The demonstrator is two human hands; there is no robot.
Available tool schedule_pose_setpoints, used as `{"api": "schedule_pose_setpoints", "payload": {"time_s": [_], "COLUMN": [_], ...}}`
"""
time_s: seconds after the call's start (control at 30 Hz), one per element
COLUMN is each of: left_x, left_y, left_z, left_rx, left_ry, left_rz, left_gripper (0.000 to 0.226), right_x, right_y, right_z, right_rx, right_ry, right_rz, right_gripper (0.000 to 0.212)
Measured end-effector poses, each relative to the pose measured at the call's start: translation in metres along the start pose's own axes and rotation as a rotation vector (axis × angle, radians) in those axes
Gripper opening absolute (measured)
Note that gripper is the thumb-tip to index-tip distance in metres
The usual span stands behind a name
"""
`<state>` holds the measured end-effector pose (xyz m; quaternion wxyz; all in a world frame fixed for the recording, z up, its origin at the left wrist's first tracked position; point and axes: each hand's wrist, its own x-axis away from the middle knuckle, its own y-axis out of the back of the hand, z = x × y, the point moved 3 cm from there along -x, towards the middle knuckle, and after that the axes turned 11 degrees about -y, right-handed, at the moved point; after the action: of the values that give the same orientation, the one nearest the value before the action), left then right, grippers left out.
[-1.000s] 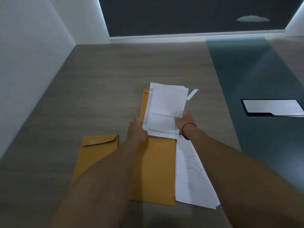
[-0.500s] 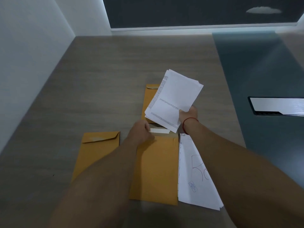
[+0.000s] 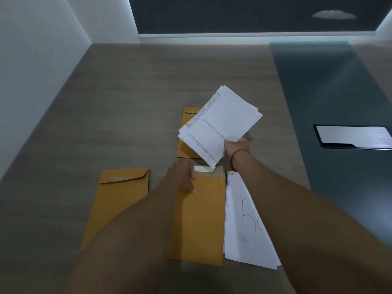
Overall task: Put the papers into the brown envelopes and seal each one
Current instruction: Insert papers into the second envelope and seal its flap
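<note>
Moved since a second ago: sheaf of papers (image 3: 220, 126), raised off the centre envelope (image 3: 199, 219) and tilted to the right; left hand (image 3: 182, 177), shifted to that envelope's mouth, baring a white strip (image 3: 203, 169).

1. Right hand (image 3: 236, 147): fingers pinched on the sheaf's lower corner, holding it in the air over the far envelope (image 3: 187, 132).
2. Left hand: fingers curled at the centre envelope's top-left edge, apparently pinching it open.
3. Centre envelope: flat on the tabletop (image 3: 127, 92), flap up, nothing inserted yet.
4. Left envelope (image 3: 121, 200): flap folded down; whether it is filled or sealed cannot be told.
5. Far envelope: partly hidden by the sheaf; contents unknown.
6. Second paper stack (image 3: 248, 225): lying just beside the centre envelope's right edge, not in an envelope.

Progress, as judged: the held sheaf awaits insertion and sealing; the second stack remains.
</note>
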<state>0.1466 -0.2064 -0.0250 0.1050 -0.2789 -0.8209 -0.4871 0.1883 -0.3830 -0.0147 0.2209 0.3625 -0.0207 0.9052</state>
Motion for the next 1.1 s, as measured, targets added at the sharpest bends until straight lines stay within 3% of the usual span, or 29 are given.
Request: {"api": "schedule_pose_setpoints", "payload": {"time_s": [0.23, 0.37, 0.63, 1.1], "left_x": [-0.002, -0.002, -0.006, -0.007], "left_y": [-0.001, -0.001, 0.004, 0.016], "left_z": [0.002, 0.001, 0.0, 0.006], "left_rx": [0.044, 0.039, 0.035, 0.042], "left_ry": [0.032, 0.029, 0.009, 0.042], "left_rz": [0.04, 0.082, 0.018, -0.027], "left_gripper": [0.057, 0.039, 0.039, 0.027], "right_x": [0.007, 0.006, 0.006, 0.008], "right_y": [-0.016, -0.016, -0.013, -0.003], "right_z": [-0.01, -0.017, -0.02, -0.012], "right_rx": [-0.015, -0.017, -0.021, 0.383], "right_ry": [-0.092, -0.086, -0.061, 0.121], "right_rz": [0.086, 0.063, 0.057, 0.04], "right_gripper": [0.016, 0.029, 0.03, 0.035]}}
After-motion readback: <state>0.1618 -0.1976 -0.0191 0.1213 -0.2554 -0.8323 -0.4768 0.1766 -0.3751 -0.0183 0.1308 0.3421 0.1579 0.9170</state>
